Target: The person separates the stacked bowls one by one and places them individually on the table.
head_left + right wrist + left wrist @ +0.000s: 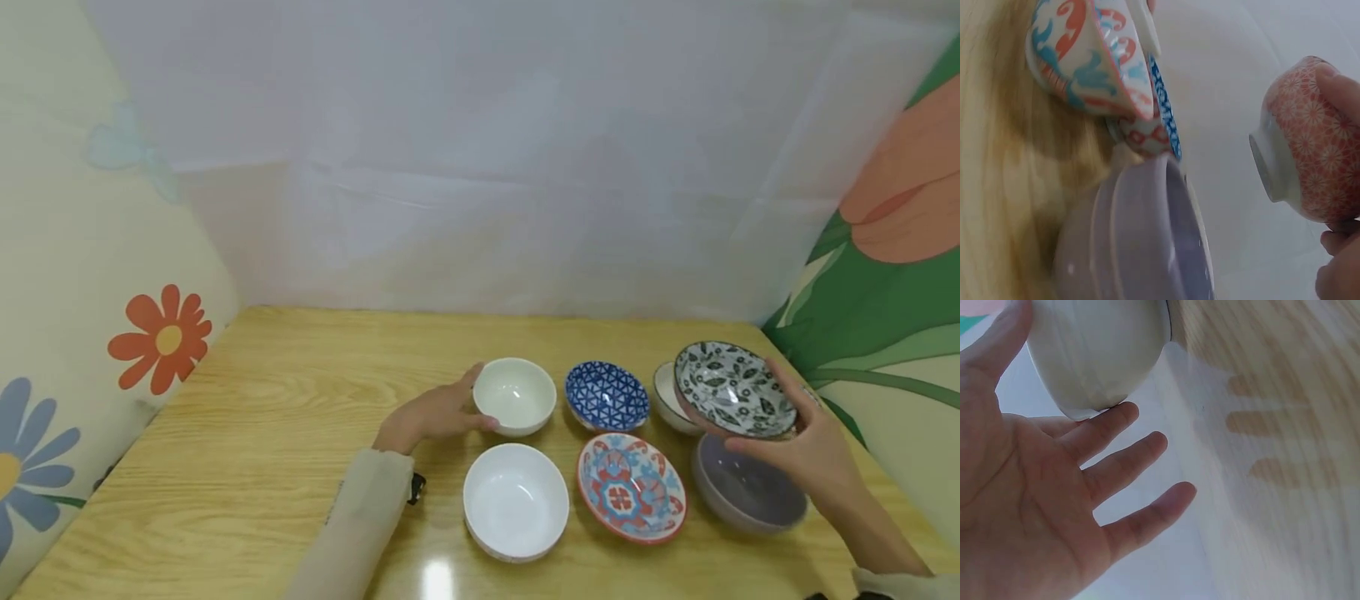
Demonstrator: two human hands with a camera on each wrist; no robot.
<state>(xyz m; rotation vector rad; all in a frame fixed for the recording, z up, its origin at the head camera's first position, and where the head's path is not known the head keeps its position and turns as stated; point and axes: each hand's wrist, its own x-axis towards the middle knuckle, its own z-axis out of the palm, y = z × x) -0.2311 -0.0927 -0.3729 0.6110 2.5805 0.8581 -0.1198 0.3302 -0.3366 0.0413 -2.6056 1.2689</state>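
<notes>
In the head view my left hand (446, 410) is at the left side of a cream bowl (516, 398) on the table. Its thumb lies along the near side and its fingers along the far side; in the left wrist view the fingers are spread and fairly straight, one fingertip at the rim of the bowl (1100, 356). My right hand (810, 442) grips a bowl (731, 390) with a black-and-white leaf pattern inside. Its outside is red-patterned with a white foot, as the right wrist view shows. It is raised and tilted above a purple-grey bowl (750, 492).
A white bowl (516, 502) stands nearest me. Right of it is a red-and-blue patterned bowl (632, 487), and behind that a blue-and-white bowl (606, 395). Another white bowl (667, 400) is partly hidden behind the raised one. The wooden table (247, 467) extends to the left.
</notes>
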